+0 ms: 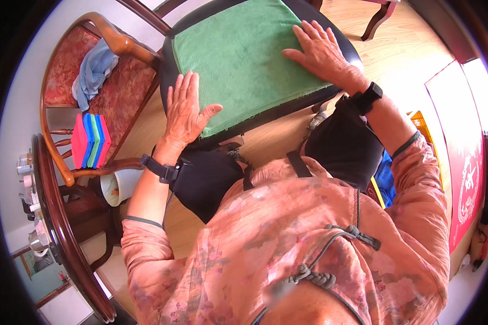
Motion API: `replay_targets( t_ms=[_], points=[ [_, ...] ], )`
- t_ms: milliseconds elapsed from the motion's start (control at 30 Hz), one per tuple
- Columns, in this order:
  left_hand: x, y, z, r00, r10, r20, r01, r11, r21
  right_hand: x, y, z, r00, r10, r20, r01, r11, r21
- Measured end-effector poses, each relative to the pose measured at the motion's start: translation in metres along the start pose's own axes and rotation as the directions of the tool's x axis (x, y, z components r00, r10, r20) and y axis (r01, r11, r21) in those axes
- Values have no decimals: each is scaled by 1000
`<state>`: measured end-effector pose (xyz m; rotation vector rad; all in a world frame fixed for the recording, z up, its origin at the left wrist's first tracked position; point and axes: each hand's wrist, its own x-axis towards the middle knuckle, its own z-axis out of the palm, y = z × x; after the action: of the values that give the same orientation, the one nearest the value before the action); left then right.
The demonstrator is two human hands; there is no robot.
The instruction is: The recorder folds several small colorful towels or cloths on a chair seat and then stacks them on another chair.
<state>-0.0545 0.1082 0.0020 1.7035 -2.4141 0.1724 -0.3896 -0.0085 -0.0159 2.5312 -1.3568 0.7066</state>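
Green cloth (244, 70) lay across a black seat (169, 59), left hand (187, 111) spread wide over the seat's left side, right hand (322, 53) spread wide over its right, armchair (126, 92) stood left of it

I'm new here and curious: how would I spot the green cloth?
Find the dark seat at top centre. On it, left hand and right hand at opposite sides, lies the green cloth. Unlike the crumpled blue cloth on the wooden chair, it's flat.
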Motion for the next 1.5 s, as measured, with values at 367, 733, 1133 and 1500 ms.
replay_targets(
  t_ms=[367, 733, 1133, 1500],
  points=[
    [38, 44, 1, 988, 155, 16, -155, 988, -30, 11, -110, 6, 993, -116, 15, 108, 959, 263],
    [22, 31, 0, 987, 161, -12, -160, 987, 32, -7, -61, -10, 987, -146, 70, 130, 972, 198],
    [17, 26, -6, 983, 182, -26, -181, 983, 32, -25, -20, -18, 993, -4, 114, 2, 1000, 16],
    [5, 18, -5, 989, 141, -36, -141, 990, 14, -23, -21, -24, 983, -4, 182, -10, 997, 78]
  ],
)
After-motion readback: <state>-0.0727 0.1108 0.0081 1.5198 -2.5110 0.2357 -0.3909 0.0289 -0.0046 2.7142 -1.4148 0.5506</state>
